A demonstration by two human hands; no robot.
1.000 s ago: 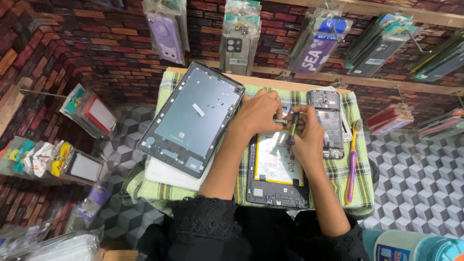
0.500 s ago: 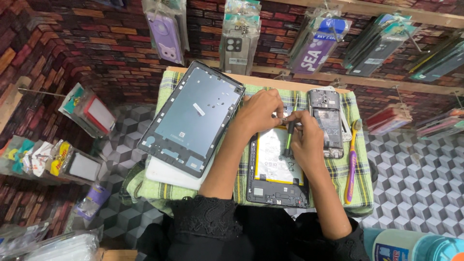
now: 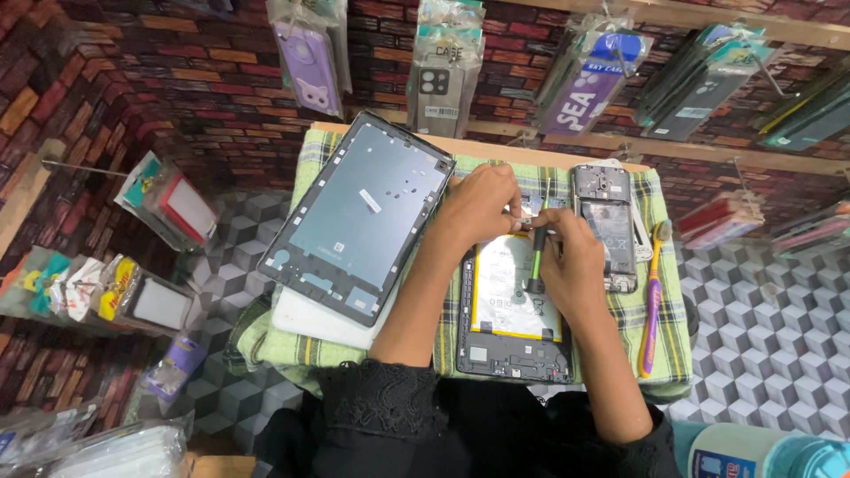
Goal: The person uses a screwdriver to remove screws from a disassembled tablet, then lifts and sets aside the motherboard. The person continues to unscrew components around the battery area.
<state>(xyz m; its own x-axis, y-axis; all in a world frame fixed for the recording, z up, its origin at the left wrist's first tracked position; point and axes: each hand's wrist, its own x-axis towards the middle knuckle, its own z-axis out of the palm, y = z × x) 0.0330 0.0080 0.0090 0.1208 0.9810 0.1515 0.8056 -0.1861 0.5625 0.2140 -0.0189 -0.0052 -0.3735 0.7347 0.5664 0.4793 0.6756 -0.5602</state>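
Note:
An opened phone with a white battery lies on a green checked cloth. My right hand grips a green and black screwdriver, its tip pointing at the phone's upper end. My left hand rests with its fingers pinched on that same upper end, beside the tool's tip. A large tablet frame leans to the left of my left arm, on top of a white slab.
A second opened phone lies to the right of my hands, with a purple and yellow toothbrush beyond it. Packaged phone cases hang on the brick wall. A blue-capped bottle stands at the lower right.
The right hand has turned the screwdriver upright, so its green handle shows below the fingers. The left hand has barely moved.

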